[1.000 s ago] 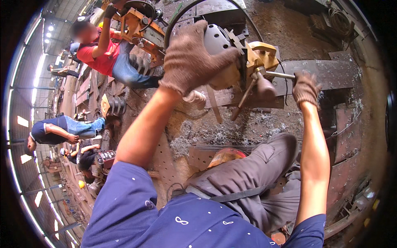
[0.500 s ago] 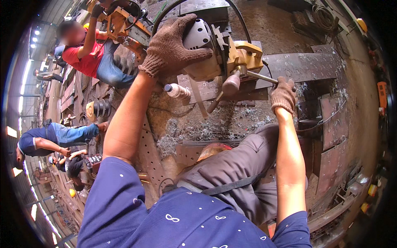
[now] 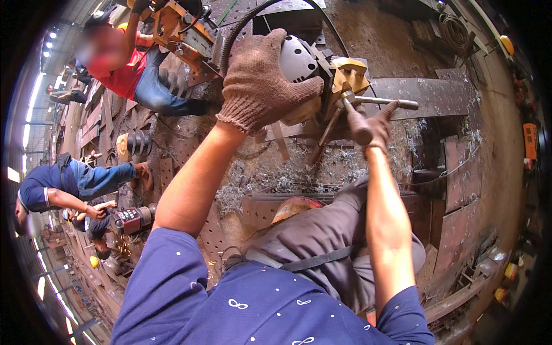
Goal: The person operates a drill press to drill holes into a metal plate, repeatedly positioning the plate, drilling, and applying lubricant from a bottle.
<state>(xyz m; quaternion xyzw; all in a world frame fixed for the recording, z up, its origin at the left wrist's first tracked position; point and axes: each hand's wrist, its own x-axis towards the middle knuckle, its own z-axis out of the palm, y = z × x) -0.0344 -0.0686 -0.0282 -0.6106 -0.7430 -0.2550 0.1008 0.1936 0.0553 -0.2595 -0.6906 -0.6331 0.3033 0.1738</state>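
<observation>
Drill (image 3: 298,60) seen just far of scene centre, grey-capped, with yellow casing (image 3: 349,75) on its right side. Cap covered from the left by the gloved left hand (image 3: 259,80). Cap clasped between left thumb, on the near side, and left fingers, on the far side; firmness of hold not shown.

Hub (image 3: 348,96) set at the near side of the casing. Three spokes made out: right spoke (image 3: 384,101) laid out almost level toward the right; left spoke (image 3: 326,133) slanted near and left; third one ended in a thick dark grip (image 3: 359,126), its long axis pointed near and slightly right.

Key relation: gloved right hand (image 3: 379,123) placed just right of the grip and on the near side of the right spoke, so the grip lies immediately left of the right fingers. Right hand much the nearer of the two to all spokes. Right fingers partly hidden and blurred; whether closed on grip or spoke, or loose, cannot be told.

Plate (image 3: 420,95) noted far right beneath the right spoke, shavings (image 3: 270,172) strewn near. Co-worker in red (image 3: 118,69) seen far left, beside an orange machine (image 3: 172,29).
</observation>
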